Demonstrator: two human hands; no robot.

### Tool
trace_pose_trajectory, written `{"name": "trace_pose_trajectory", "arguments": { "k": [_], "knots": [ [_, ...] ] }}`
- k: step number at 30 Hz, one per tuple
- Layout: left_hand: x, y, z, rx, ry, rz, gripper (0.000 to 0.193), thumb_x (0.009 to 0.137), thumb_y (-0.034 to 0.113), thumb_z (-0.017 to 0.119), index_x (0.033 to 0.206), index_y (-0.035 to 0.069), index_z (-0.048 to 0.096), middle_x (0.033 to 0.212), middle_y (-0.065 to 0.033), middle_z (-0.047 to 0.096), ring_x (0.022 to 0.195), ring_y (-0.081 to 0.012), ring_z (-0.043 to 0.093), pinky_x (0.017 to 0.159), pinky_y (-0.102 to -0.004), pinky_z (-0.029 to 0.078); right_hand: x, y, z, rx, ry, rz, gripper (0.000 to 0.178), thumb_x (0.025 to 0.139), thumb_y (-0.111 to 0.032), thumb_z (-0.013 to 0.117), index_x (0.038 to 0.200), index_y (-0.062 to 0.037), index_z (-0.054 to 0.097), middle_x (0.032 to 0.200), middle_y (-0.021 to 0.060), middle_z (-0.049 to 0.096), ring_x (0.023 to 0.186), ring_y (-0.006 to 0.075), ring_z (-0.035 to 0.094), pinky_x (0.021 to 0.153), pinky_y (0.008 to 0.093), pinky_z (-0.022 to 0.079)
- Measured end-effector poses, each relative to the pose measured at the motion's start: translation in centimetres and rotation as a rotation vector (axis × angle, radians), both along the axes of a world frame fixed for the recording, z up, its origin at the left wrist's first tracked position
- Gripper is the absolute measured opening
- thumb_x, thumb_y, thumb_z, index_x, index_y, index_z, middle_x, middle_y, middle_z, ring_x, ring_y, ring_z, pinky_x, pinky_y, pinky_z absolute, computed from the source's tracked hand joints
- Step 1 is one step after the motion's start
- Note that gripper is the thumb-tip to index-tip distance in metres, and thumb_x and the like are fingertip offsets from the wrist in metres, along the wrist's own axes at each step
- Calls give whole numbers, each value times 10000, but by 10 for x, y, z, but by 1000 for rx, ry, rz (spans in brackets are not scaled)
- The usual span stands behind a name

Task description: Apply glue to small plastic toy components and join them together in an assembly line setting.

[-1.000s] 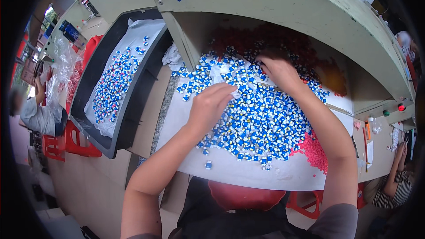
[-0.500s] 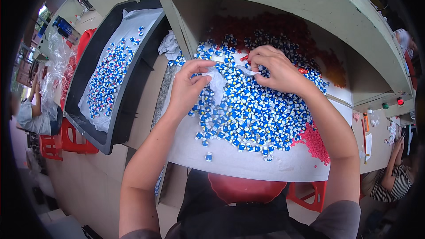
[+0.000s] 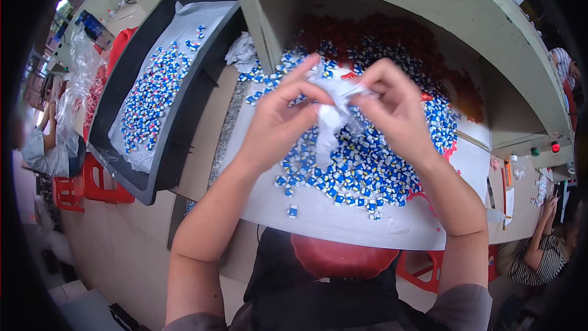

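Between my two hands is a crumpled white cloth or tissue (image 3: 331,124), blurred by motion. My left hand (image 3: 283,121) pinches its left side, thumb and fingers closed toward each other. My right hand (image 3: 392,107) grips the other side with bent fingers, also blurred. Whether anything small is inside the white cloth cannot be seen. Beneath both hands spreads a heap of small blue-and-white plastic pieces (image 3: 358,171), some with yellow spots. One such piece (image 3: 293,211) lies apart near the front of the white work surface (image 3: 263,205).
A black tray (image 3: 164,165) lined with white paper holds more blue-and-white pieces at left. Red pieces (image 3: 380,27) lie deep under the shelf. A crumpled white wad (image 3: 241,53) sits beside the shelf post (image 3: 260,30). A red bowl-shaped thing (image 3: 343,257) is at my lap. Other people work at both sides.
My hands have drawn closer together over the heap. The white cloth, earlier hanging at my left hand, is now held between both. The view has shifted slightly.
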State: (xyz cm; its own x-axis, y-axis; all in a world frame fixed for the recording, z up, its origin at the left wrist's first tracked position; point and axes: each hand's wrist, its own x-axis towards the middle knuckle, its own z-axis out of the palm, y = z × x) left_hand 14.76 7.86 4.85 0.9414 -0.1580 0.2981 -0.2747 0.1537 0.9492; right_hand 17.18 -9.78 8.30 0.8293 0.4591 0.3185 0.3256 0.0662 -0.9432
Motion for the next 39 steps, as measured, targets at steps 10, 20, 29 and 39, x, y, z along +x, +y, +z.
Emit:
{"name": "trace_pose_trajectory", "arguments": {
  "k": [10, 20, 29, 39],
  "knots": [
    [77, 77, -23, 1007, -501, 903, 202, 744, -27, 470, 921, 39, 541, 852, -135, 580, 739, -300, 567, 647, -339, 449, 15, -12, -44, -916, -616, 47, 493, 765, -356, 545, 1181, -114, 439, 1256, 151, 375, 1201, 298, 295, 978, 456, 217],
    [115, 75, -63, 1349, -665, 827, 223, 709, 36, 511, 921, 43, 581, 910, -118, 545, 899, -327, 486, 760, -384, 423, -1, -38, -50, -760, -675, -168, 256, 776, -153, 532, 1021, -81, 553, 1106, 111, 506, 1075, 265, 441, 905, 378, 334],
    [102, 71, -44, 938, -524, 762, 391, 662, -57, 551, 1033, 14, 448, 1136, -171, 416, 1047, -355, 420, 831, -363, 393, 61, -49, -53, -1132, -483, -397, 274, 765, -195, 536, 1010, -71, 544, 996, 117, 542, 920, 293, 510, 775, 381, 421],
    [51, 65, -34, 1243, -201, 739, 150, 750, 33, 535, 887, 49, 595, 794, -103, 559, 788, -263, 552, 663, -344, 449, 51, -17, -27, -727, -787, -317, 107, 720, -119, 571, 797, -50, 598, 814, 78, 555, 769, 238, 534, 683, 322, 450]
  ]
}}
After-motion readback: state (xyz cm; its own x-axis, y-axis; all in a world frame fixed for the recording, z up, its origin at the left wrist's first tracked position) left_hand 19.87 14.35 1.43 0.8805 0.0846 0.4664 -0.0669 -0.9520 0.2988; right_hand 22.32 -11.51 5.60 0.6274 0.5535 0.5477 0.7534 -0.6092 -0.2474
